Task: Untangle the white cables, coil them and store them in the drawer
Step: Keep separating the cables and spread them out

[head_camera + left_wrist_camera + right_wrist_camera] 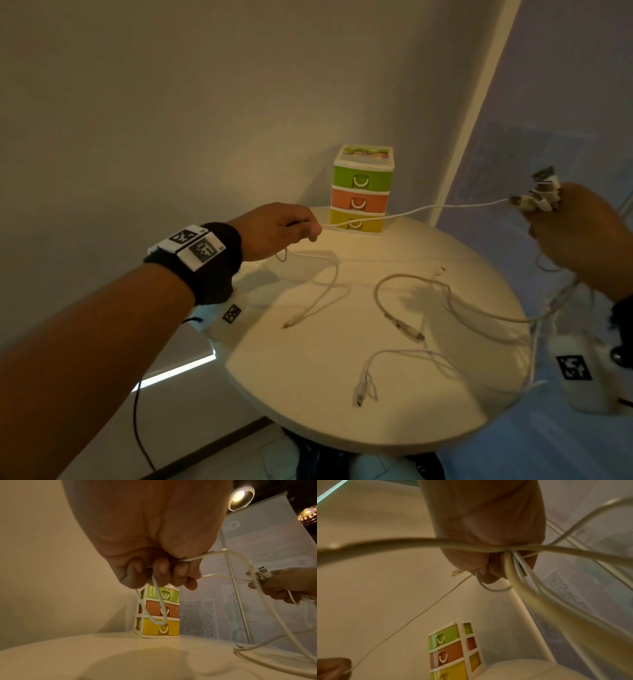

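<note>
Two hands: both are up over the counter with one white cable stretched between them.
Head view, left hand [281,228]: fingers curled around the stretched cable [416,208], just left of the drawer unit [362,189].
Head view, right hand [582,233]: well right of the drawer unit, clutching a bunch of USB plugs [541,197] with the fingers closed round them.
Head view, loose cables [428,308]: sprawled on the round counter [308,394] in front of the drawer unit, some running off toward the right hand.
Head view, drawers: green, orange and yellow, all closed.
Left wrist view, left hand [161,572]: fingertips folded over the cable, and a loop [159,609] hangs below them in front of the drawer unit [159,612].
Right wrist view, right hand [488,540]: closed on several strands [518,566] that fan out downward; how they cross inside the grip is hidden.
Step in hand: likely drawing one cable free of the bunch.
Doing it well: keep the plug end pinned, let the strand slide through the left fingers, pull gently, and stop if a crossing tightens.
</note>
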Demonstrator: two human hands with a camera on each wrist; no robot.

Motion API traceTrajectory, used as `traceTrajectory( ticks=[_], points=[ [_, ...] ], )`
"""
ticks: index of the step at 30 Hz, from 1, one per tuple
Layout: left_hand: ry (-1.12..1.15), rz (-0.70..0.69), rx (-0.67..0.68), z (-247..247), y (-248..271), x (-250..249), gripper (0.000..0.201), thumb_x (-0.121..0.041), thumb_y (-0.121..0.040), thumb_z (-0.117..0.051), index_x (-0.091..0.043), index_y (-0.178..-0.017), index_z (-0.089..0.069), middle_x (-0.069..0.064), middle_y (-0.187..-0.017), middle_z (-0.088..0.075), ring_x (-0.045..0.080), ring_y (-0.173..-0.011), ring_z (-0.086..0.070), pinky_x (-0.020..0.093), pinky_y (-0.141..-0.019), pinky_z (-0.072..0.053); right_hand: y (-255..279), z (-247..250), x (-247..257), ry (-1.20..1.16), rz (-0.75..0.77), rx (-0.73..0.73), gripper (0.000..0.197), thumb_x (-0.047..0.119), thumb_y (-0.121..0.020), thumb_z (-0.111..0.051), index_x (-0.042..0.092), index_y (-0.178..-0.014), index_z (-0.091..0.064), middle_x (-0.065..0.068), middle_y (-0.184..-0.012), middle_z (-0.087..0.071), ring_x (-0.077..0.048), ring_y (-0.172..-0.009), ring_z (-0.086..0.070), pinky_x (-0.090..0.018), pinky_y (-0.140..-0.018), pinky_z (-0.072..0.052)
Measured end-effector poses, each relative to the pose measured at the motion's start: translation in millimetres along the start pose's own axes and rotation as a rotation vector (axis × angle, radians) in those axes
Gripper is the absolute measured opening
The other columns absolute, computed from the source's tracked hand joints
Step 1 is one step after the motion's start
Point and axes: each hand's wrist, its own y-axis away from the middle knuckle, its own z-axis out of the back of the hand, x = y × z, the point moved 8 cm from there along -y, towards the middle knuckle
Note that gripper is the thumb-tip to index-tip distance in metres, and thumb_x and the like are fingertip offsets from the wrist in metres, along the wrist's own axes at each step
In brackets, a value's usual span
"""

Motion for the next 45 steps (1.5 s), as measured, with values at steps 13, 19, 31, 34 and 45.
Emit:
traceTrajectory(
  ticks=[13, 19, 31, 34, 45],
  points=[
    [-0.143, 0.123, -0.092, 18.0, 2.8, 19.6, 0.034, -0.051, -0.093, -0.049, -0.026, -0.089, -0.071, -0.005, -0.093, -0.065, 0.016, -0.086, -0.058, 0.030, -0.080, -0.043, 2.3, 6.0, 4.1, 0.428, 0.063, -0.043, 0.022, 0.026, -0.084, -0.062, 0.005, -0.087, -0.056, -0.017, -0.071, -0.057, -0.030, -0.060, -0.055, -0.037, -0.056, -0.046],
    [-0.367, 0.061, -0.128, 13.0, 0.0, -21.9, 0.036, -0.050, -0.094, -0.046, -0.023, -0.097, -0.070, -0.007, -0.082, -0.062, 0.014, -0.075, -0.057, 0.029, -0.069, -0.046, 32.6, -32.2, 90.1, 0.362, 0.461, 0.034, 0.016, 0.021, -0.090, -0.055, 0.006, -0.087, -0.054, -0.016, -0.081, -0.059, -0.031, -0.067, -0.054, -0.032, -0.059, -0.039],
    [-0.206, -0.247, 0.004, -23.2, 9.8, -85.1, 0.014, -0.021, -0.091, -0.048, -0.024, -0.098, -0.059, -0.003, -0.093, -0.064, 0.018, -0.083, -0.058, 0.037, -0.077, -0.051, 73.3, -105.8, 128.9, 0.360, 0.563, 0.408, 0.021, 0.020, -0.093, -0.049, 0.029, -0.075, -0.047, 0.013, -0.073, -0.049, -0.007, -0.064, -0.046, -0.014, -0.055, -0.030],
    [-0.080, -0.215, 0.022, -19.1, 13.1, -77.4, 0.015, -0.012, -0.093, -0.042, -0.018, -0.100, -0.053, -0.006, -0.081, -0.052, 0.010, -0.070, -0.048, 0.023, -0.064, -0.040, 65.0, -92.6, 121.2, 0.411, 0.511, 0.350, 0.012, 0.015, -0.094, -0.048, 0.019, -0.088, -0.058, 0.006, -0.077, -0.051, -0.015, -0.070, -0.048, -0.026, -0.062, -0.039],
    [-0.008, -0.031, 0.066, -2.1, 15.7, -37.7, 0.034, 0.010, -0.083, -0.035, -0.011, -0.095, -0.059, 0.003, -0.093, -0.062, 0.021, -0.087, -0.062, 0.019, -0.060, -0.048, 38.3, -48.6, 89.4, 0.515, 0.466, 0.081, 0.007, 0.005, -0.088, -0.056, 0.007, -0.083, -0.058, -0.015, -0.076, -0.065, -0.031, -0.060, -0.058, -0.032, -0.056, -0.044]
  ],
)
